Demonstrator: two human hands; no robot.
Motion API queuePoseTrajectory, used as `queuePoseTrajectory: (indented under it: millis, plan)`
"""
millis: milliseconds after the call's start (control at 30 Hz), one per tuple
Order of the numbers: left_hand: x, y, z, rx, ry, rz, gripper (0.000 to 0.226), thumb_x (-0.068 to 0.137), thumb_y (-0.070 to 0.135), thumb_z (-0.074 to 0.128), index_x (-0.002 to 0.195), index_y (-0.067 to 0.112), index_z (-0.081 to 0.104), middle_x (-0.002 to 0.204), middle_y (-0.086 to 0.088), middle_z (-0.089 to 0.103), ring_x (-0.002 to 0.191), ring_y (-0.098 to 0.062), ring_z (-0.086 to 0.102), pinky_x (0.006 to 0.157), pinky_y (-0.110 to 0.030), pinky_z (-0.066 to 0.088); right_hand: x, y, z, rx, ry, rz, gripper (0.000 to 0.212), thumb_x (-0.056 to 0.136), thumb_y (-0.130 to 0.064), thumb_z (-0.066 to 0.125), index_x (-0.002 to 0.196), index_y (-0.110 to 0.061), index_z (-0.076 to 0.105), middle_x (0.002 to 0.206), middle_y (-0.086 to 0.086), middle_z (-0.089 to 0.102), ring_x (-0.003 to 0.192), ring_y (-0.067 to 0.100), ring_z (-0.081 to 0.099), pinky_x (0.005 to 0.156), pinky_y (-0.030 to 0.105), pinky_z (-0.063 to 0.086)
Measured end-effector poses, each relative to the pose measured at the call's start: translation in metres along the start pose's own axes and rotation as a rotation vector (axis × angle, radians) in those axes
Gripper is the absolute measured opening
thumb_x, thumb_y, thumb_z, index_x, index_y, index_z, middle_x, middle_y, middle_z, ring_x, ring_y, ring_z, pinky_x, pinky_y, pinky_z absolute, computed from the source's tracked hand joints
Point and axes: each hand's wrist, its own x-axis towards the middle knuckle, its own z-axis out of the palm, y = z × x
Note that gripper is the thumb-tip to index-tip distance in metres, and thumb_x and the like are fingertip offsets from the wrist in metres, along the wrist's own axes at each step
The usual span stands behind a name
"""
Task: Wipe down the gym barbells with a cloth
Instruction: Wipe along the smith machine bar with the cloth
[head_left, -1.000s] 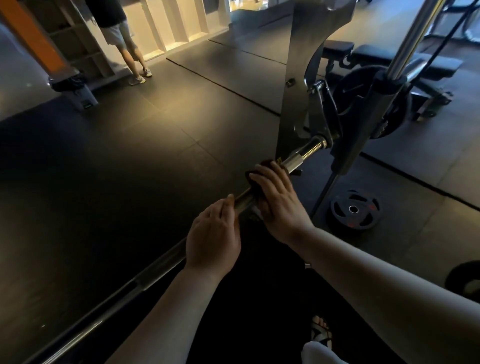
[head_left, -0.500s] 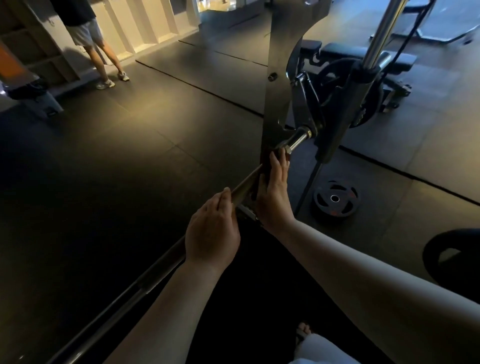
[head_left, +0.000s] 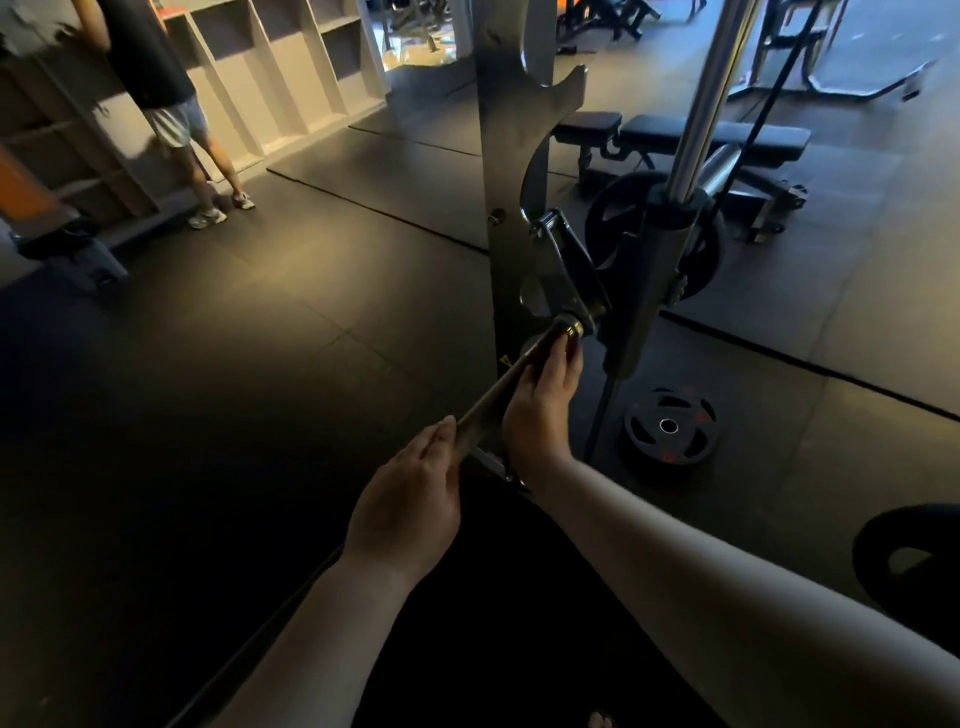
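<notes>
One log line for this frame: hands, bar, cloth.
left hand grips barbell | right hand wraps barbell end by rack | cloth not discernible

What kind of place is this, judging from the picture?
Most likely a gym: a barbell sits in a metal rack, a weight plate lies on the dark floor, and a padded bench stands behind.

Arms outstretched, left hand (head_left: 405, 499) gripping barbell (head_left: 485, 410), right hand (head_left: 540, 405) farther along, fingers (head_left: 563, 358) curled round it

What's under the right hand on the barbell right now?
The barbell shaft runs under the right hand toward the rack upright. The hand covers any cloth; none shows clearly.
</notes>
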Motion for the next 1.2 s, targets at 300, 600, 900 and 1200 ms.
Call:
queuePoseTrajectory:
  millis: [300,600,900,1200]
  plan:
    - [0.005,0.004,-0.002,-0.024,-0.001,-0.020,0.054,0.108,0.030,0.036,0.160,0.025,0.023,0.161,0.001,0.037,0.145,-0.013,0.039,0.115,-0.028,0.033,-0.001,0.012,-0.009,0.031,-0.073,-0.009,0.068,0.104,-0.034,0.038,0.159,-0.047,0.000,0.168,-0.010,-0.003,0.155,0.026,0.015,0.122,0.055,0.029]
    - [0.005,0.007,0.002,-0.012,0.027,-0.040,0.052,0.109,0.034,0.029,0.161,0.026,0.024,0.161,0.001,0.038,0.145,-0.011,0.038,0.114,-0.026,0.031,-0.040,0.019,0.003,0.029,-0.149,-0.011,0.071,0.110,-0.016,0.037,0.160,-0.041,-0.007,0.167,-0.017,-0.017,0.149,-0.003,-0.005,0.125,0.031,0.012]
    - [-0.007,-0.003,0.008,0.013,0.039,-0.012,0.054,0.107,0.021,0.040,0.160,0.018,0.031,0.157,-0.006,0.044,0.142,-0.021,0.046,0.109,-0.034,0.041,-0.010,0.010,-0.004,-0.010,-0.080,0.013,0.066,0.111,-0.015,0.034,0.163,-0.027,-0.006,0.170,-0.004,-0.017,0.154,0.007,-0.009,0.117,0.014,0.002]
    - [-0.025,-0.019,-0.004,-0.021,0.009,0.030,0.052,0.109,0.025,0.034,0.161,0.026,0.026,0.161,0.001,0.038,0.143,-0.016,0.042,0.111,-0.033,0.041,-0.071,0.016,0.011,0.022,-0.166,0.005,0.069,0.110,-0.013,0.036,0.162,-0.031,-0.006,0.169,-0.008,-0.017,0.151,0.000,-0.010,0.123,0.023,0.002]
